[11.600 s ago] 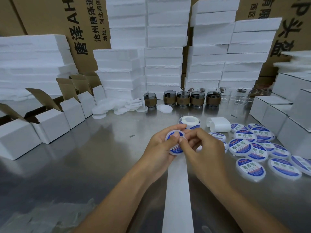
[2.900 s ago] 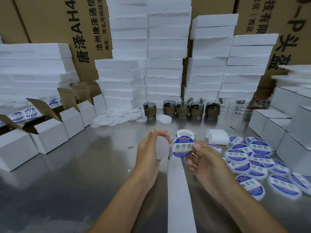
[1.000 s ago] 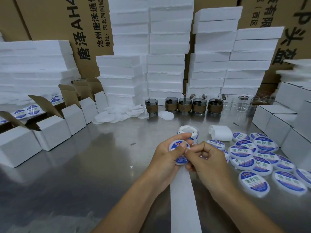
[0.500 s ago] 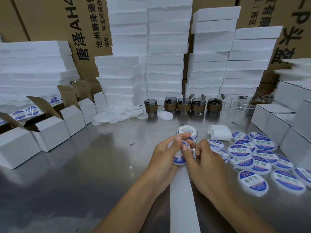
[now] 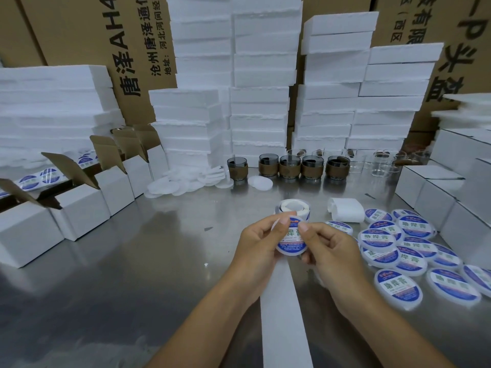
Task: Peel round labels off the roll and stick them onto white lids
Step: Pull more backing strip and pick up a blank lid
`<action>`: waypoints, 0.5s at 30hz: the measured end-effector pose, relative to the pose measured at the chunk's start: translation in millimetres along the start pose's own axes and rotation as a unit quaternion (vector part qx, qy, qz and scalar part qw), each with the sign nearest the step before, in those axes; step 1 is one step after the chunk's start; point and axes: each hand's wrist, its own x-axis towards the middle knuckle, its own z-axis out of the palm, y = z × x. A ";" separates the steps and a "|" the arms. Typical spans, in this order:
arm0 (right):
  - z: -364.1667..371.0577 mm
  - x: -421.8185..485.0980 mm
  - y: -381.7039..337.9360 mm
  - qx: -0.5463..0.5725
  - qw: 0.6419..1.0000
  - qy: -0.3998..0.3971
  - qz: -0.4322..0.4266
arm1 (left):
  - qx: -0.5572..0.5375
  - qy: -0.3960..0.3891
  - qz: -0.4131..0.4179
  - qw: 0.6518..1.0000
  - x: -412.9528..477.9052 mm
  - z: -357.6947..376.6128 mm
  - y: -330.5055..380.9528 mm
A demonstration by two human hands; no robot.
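White round plastic lid (image 5: 290, 253) carrying a glossy blue-and-white round label (image 5: 291, 240) is held just above the brushed steel table (image 5: 159, 261). The left hand (image 5: 259, 248) grips its left rim and the right hand (image 5: 332, 251) pinches its right, with both thumbs flat on the label. Beneath it, a smooth white backing-paper strip (image 5: 281, 314) trails from the label roll (image 5: 293, 207). Half a second ago the fingers covered more of the label

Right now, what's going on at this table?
A person holds one white lid in both hands, left hand and right hand, thumbs pressing on its round blue label. The label roll sits just behind; a bare backing strip runs from under the hands toward the person. Labelled lids lie to the right; plain lids wait at the back left.
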 end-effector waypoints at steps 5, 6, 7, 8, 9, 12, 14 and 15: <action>2.0 -3.4 1.9 -0.059 0.995 -0.025 -0.071 | 0.003 0.047 0.004 0.999 0.3 -2.1 -1.5; 3.6 -4.3 2.8 -0.070 0.994 -0.031 -0.077 | -0.001 0.049 0.005 0.999 0.6 -2.2 -1.4; 4.9 -4.7 3.3 -0.066 0.994 -0.031 -0.078 | -0.002 0.049 0.007 0.999 0.8 -2.0 -1.6; 5.4 -4.8 3.4 -0.057 0.995 -0.027 -0.078 | -0.005 0.046 0.010 0.999 1.1 -1.9 -1.8; 5.5 -4.6 3.3 -0.046 0.996 -0.018 -0.079 | -0.009 0.044 0.013 0.999 1.3 -1.9 -2.1; 2.6 -2.6 2.7 -0.015 0.997 0.027 -0.072 | -0.028 0.029 0.014 0.999 1.6 -0.7 -1.2; 0.9 -1.1 2.6 -0.007 0.996 0.056 -0.062 | -0.024 0.011 0.011 1.000 1.0 0.0 -1.6; 0.5 -0.7 2.8 -0.005 0.996 0.065 -0.059 | -0.016 0.004 0.009 1.000 0.6 0.1 -2.1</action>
